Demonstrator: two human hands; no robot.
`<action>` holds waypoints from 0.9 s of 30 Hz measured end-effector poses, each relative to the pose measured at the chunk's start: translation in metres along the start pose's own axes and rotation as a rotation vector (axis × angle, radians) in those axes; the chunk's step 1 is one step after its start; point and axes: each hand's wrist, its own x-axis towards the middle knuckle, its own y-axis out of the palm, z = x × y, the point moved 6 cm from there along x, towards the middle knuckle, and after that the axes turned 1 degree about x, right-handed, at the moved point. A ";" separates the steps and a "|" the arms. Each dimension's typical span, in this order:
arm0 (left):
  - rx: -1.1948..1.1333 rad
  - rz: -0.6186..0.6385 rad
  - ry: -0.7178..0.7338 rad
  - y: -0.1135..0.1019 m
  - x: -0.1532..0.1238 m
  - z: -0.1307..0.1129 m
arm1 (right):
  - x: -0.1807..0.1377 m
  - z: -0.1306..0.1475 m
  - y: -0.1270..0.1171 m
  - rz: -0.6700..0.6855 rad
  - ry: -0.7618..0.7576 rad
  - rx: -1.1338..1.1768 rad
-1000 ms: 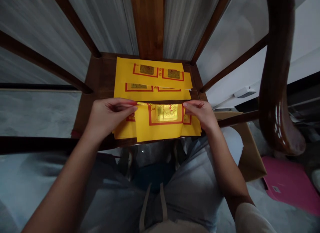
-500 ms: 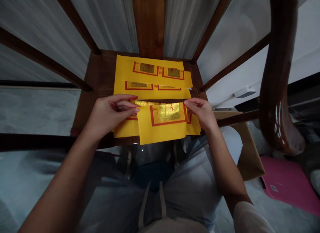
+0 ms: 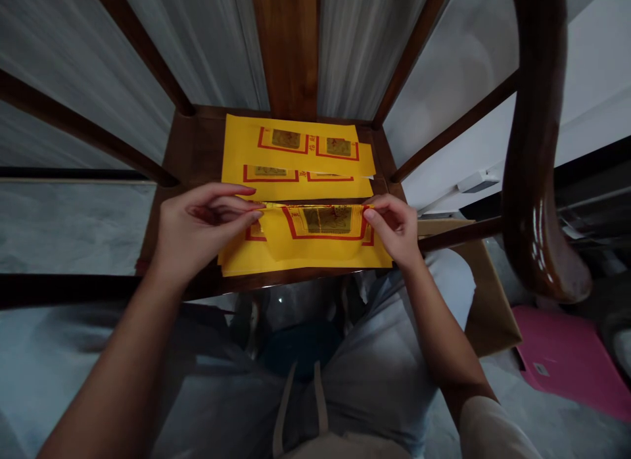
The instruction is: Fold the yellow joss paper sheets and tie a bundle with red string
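Note:
Between both hands is a yellow paper sheet [image 3: 325, 221] with a red-framed gold foil print, bent along its upper edge. My left hand [image 3: 207, 225] pinches its left end between thumb and fingers, the index finger stretched above. On the other end, my right hand [image 3: 389, 225] grips the corner with thumb and fingertips. Beneath the held sheet lies a pile of similar yellow papers [image 3: 241, 258] at the front of the wooden chair seat [image 3: 192, 150]. Farther back on the seat, more printed yellow papers [image 3: 241, 143] overlap one another.
The chair's wooden back slat [image 3: 288, 45] and spindles rise behind the papers, and a curved armrest [image 3: 535, 150] stands at the right. A cardboard box [image 3: 493, 308] and a pink plastic item [image 3: 572, 354] are on the floor to the right.
The held sheet's lower part has swung away from me and down onto the pile, its bright foil now looking darker. Both hands have shifted slightly, still at the sheet's ends.

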 end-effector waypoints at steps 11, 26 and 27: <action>-0.056 0.020 0.090 0.000 0.001 0.002 | -0.002 0.022 0.001 -0.040 -0.240 -0.193; 0.215 0.154 0.573 0.007 -0.009 -0.036 | -0.007 0.037 0.003 -0.007 -0.383 -0.347; 0.222 0.161 0.569 0.008 -0.009 -0.036 | -0.007 0.038 0.003 0.000 -0.385 -0.334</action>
